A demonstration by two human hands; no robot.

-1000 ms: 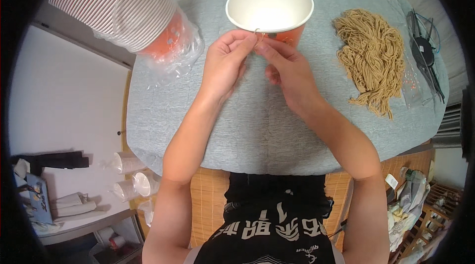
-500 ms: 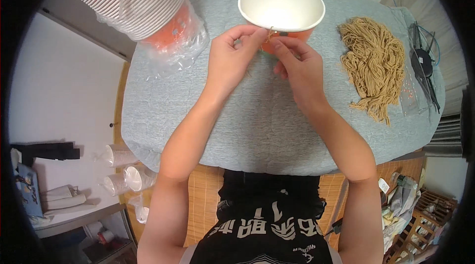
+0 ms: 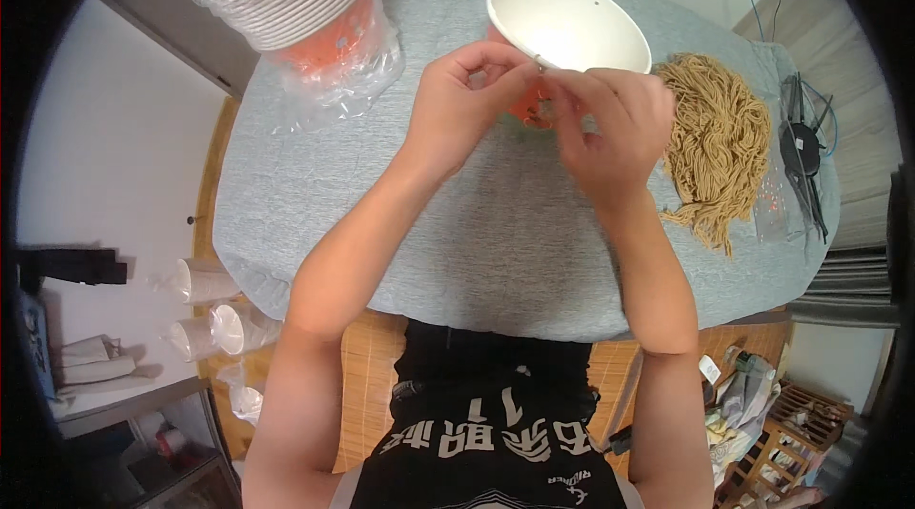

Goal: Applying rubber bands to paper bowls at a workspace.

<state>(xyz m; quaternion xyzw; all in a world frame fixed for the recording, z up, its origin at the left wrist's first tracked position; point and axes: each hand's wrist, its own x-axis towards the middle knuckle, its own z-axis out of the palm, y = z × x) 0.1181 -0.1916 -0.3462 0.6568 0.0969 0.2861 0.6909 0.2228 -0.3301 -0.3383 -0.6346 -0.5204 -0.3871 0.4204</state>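
A large paper bucket, white inside and orange outside, stands toward the far side of the table with its mouth leaning slightly to the right. At its near rim my left hand pinches a thin tan cord between thumb and fingertips. My right hand meets it there, thumb and index finger closed on the same cord, the other fingers curled over. Only a short bit of cord shows; the fingertips cover the rest and part of the bucket's front wall.
Stacked orange paper buckets in clear plastic lie at the far left. A heap of tan yarn rests at the right, beside a clear plastic bag and a black device with antennas. Wrapped white cups stand on the floor at left.
My right hand has turned, showing more of its back, and its fingers now reach over toward the left fingertips. The bucket leans more to the right. The whole view has shifted a little.
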